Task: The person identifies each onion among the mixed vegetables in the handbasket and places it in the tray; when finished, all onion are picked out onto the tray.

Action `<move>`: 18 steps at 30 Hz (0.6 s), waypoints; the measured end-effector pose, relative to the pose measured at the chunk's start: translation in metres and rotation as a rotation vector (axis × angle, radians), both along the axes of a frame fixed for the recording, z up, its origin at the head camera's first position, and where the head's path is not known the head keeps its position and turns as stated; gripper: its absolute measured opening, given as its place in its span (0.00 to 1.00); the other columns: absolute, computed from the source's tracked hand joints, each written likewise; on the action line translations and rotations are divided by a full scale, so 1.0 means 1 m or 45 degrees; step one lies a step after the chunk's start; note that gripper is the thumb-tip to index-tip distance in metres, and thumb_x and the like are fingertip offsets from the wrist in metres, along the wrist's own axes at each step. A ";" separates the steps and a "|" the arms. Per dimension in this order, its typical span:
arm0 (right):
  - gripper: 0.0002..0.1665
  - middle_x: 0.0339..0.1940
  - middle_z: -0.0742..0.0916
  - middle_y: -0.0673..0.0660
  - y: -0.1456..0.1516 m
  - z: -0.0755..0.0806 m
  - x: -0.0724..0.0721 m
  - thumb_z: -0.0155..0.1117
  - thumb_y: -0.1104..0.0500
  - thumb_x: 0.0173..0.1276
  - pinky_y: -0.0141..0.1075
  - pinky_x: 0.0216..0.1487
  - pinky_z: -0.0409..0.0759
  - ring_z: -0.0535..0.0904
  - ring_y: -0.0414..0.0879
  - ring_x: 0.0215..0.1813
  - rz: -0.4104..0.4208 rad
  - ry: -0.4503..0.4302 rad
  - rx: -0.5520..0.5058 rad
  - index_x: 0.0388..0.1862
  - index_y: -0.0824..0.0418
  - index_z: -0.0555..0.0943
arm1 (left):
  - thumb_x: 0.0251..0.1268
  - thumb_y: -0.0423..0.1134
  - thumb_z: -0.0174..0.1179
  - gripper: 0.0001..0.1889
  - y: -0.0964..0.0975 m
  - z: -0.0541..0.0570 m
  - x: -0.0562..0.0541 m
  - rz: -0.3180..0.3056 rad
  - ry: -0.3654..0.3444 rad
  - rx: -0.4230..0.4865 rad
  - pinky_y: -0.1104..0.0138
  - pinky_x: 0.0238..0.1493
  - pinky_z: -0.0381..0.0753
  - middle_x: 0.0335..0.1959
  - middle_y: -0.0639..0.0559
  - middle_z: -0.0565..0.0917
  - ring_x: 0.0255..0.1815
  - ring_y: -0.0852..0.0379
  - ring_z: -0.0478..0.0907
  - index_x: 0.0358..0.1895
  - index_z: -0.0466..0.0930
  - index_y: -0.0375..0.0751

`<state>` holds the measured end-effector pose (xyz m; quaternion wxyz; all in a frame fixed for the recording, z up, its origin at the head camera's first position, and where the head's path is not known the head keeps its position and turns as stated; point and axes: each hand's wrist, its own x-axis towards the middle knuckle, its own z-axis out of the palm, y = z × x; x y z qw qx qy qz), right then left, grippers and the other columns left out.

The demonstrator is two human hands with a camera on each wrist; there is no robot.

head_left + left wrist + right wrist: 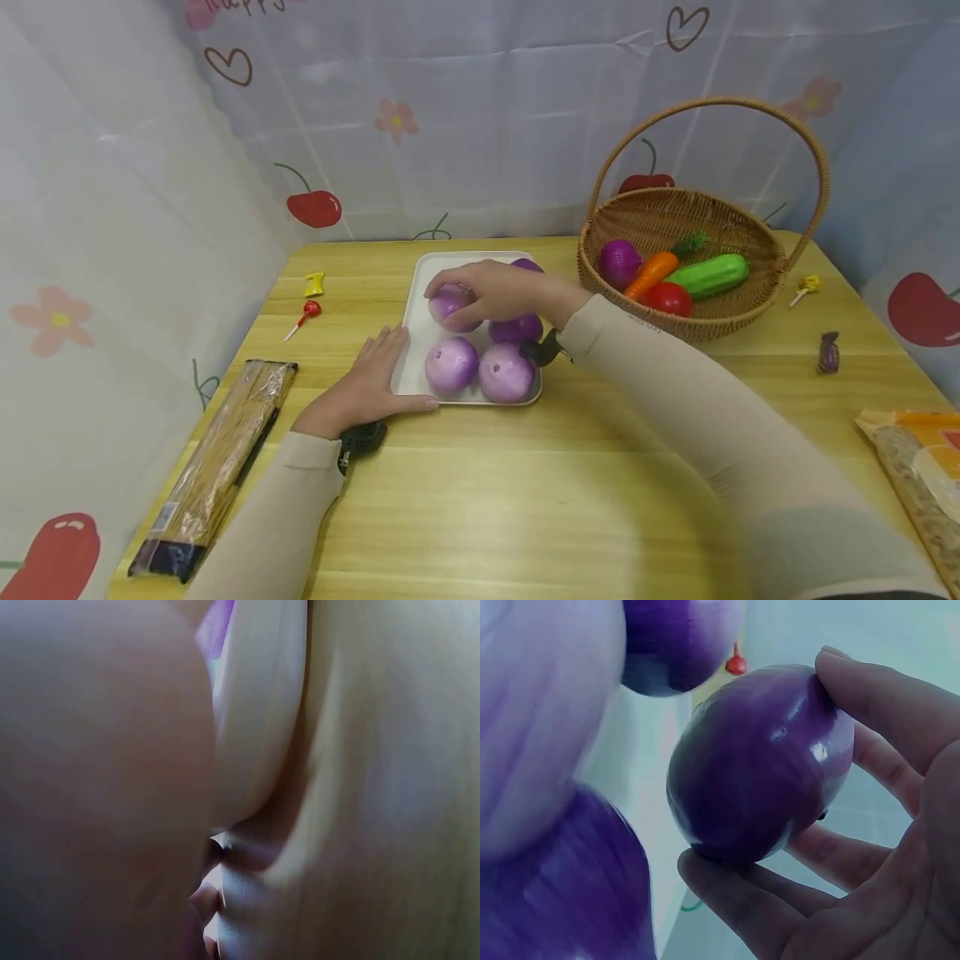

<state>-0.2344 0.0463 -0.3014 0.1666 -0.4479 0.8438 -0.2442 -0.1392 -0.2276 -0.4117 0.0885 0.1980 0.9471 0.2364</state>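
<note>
My right hand grips a purple onion at the back left of a white tray. In the right wrist view, thumb and fingers curl round the held onion. Several other onions share the tray: a paler one at front left, another at front right, and darker ones behind, partly hidden by the right hand. At the tray's front left corner rests my left hand, its fingers along the left side and thumb stretched along the front edge. The left wrist view is mostly blurred hand and tray wall.
A wicker basket at back right holds a purple onion, carrot, green vegetable and red tomato. Wrapped candies and a red lollipop lie about. A long pack of sticks or noodles lies left, an orange-topped bag right.
</note>
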 end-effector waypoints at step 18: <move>0.27 0.63 0.84 0.54 -0.004 -0.017 -0.009 0.66 0.50 0.80 0.44 0.68 0.71 0.78 0.48 0.59 -0.029 -0.027 0.147 0.75 0.45 0.76 | 0.52 0.78 0.69 0.73 0.000 0.000 0.000 -0.001 0.014 -0.009 0.48 0.81 0.32 0.86 0.37 0.44 0.85 0.39 0.34 0.85 0.41 0.31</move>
